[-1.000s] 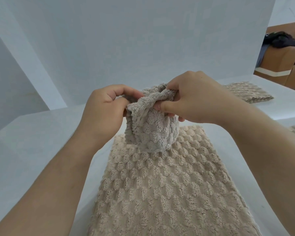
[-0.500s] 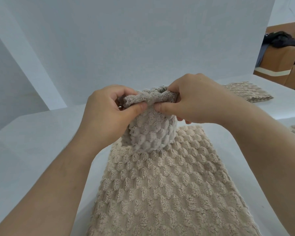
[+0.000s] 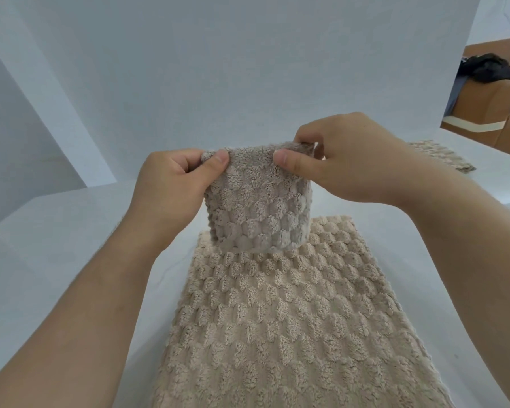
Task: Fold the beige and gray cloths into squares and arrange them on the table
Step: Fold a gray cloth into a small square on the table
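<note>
A small gray bobbled cloth (image 3: pixel 259 207) hangs folded in the air above the table. My left hand (image 3: pixel 171 184) pinches its top left corner between thumb and fingers. My right hand (image 3: pixel 345 160) pinches its top right corner the same way. Below it a larger beige bobbled cloth (image 3: pixel 277 325) lies flat on the white table (image 3: pixel 56 245), reaching from under the gray cloth to the near edge of the view. The gray cloth's lower fold hangs just over the beige cloth's far end.
Another folded beige cloth (image 3: pixel 442 154) lies on the table at the far right. White panels (image 3: pixel 218 69) close the back and left. A brown sofa (image 3: pixel 495 113) with dark clothes stands beyond the table at right.
The gray cloth was bunched between my hands. Now my hands have moved apart and it hangs spread out by its top corners.
</note>
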